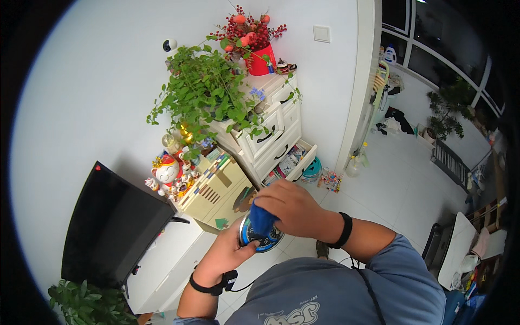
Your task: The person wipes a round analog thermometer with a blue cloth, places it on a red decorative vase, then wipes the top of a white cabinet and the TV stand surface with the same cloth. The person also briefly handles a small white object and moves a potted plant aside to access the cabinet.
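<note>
A round dial gauge [266, 245] with a metal rim, dark face and blue ring is held in front of my body. My left hand [231, 248] grips it at its left edge, the thumb over the lower rim. My right hand [286, 209] holds a blue cloth [261, 219] against the dial face and covers part of it. Both wrists wear black bands. Beyond the hands stands a cream cabinet [239, 172] with a lucky cat figurine [166, 172] on top.
White drawers [266, 148] with an open lower drawer [305, 160] stand ahead, bearing a leafy plant [203, 83] and a red flower pot [262, 60]. A television [115, 227] stands on a white cabinet [168, 266] at left. A bead toy [331, 180] and spray bottle [354, 165] are on the floor.
</note>
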Motion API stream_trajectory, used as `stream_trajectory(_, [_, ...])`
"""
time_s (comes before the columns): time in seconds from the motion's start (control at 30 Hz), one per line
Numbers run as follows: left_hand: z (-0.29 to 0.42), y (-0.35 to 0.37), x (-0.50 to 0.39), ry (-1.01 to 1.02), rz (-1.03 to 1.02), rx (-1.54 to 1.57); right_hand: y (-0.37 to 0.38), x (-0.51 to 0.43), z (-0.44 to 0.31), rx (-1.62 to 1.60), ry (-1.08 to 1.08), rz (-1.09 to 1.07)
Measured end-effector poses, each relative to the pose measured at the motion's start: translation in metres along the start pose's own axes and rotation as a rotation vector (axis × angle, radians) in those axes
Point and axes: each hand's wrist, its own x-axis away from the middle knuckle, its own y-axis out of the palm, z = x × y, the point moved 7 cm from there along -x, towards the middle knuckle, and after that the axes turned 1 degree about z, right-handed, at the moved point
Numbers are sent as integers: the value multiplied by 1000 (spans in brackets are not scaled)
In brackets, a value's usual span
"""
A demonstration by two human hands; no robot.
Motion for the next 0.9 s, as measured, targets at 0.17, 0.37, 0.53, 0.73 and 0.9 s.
stream_trajectory(0.17, [36,42,-66,285,-154,-496,-21,29,18,-101,-234,-2])
stream_trajectory(0.37, [50,58,-137,-37,-92,45,-86,80,194,-191,399,133])
stream_trajectory(0.53, [73,67,-173,-23,-67,125,-138,90,207,-196,380,387])
stream_trajectory(0.73, [96,82,-200,224,-128,-351,-122,39,163,20,-62,15])
stream_trajectory(0.9, [83,49,-209,89,-99,193,-103,72,271,-398,656,259])
